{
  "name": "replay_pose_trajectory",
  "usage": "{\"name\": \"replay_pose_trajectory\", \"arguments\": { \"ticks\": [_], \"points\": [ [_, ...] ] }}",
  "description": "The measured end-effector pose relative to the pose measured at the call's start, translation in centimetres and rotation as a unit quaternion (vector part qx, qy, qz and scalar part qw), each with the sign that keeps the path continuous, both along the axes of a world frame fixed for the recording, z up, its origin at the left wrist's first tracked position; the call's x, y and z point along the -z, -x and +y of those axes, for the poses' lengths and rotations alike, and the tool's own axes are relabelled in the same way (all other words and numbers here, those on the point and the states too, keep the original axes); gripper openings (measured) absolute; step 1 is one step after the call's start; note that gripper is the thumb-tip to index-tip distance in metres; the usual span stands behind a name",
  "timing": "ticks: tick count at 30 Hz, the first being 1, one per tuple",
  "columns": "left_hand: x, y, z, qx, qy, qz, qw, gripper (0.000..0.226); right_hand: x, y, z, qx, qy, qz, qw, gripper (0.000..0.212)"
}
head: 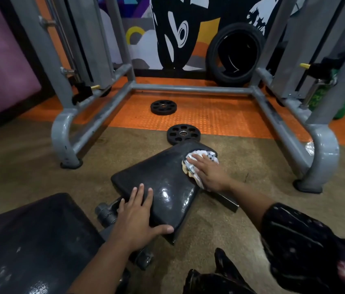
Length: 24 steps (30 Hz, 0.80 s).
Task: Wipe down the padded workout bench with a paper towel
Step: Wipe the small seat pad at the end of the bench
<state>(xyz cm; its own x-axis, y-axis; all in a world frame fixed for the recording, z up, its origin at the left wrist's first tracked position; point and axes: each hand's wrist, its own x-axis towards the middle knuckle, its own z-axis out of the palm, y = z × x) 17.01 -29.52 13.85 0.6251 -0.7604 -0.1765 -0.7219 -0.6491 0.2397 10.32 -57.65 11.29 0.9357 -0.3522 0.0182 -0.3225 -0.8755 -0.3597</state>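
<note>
At the bottom right of the frame a dark patterned sleeve covered the right arm, and a large black back pad filled the lower left. Just above centre lay the black seat pad of the bench, glossy and tilted. The left hand rested flat on its near left corner, fingers straight and slightly spread, thumb stretched along the near edge. The right hand pressed a crumpled white paper towel onto the pad's far right corner, fingers extended and a little apart. Beyond the pad two black weight plates lay on the floor inside a grey steel frame. A tyre leaned at the upper right.
</note>
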Motion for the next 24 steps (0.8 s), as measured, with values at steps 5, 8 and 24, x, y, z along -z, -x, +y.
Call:
{"name": "replay_pose_trajectory", "arguments": {
  "ticks": [5, 8, 24],
  "points": [
    [-0.1, -0.2, -0.1, 0.001, -0.015, -0.005, 1.000, 0.131, -1.4, -1.2, 6.2, -0.079, 0.051, 0.008, 0.996, 0.061],
    [-0.2, -0.1, -0.2, 0.003, -0.025, -0.003, 1.000, 0.131, 0.0, 3.2, 8.3, -0.158, -0.013, -0.053, 0.986, 0.046],
    [-0.1, -0.3, 0.0, 0.002, -0.004, -0.005, 1.000, 0.126, 1.0, 2.9, 0.6, -0.136, 0.020, -0.041, 0.990, 0.049]
  ]
}}
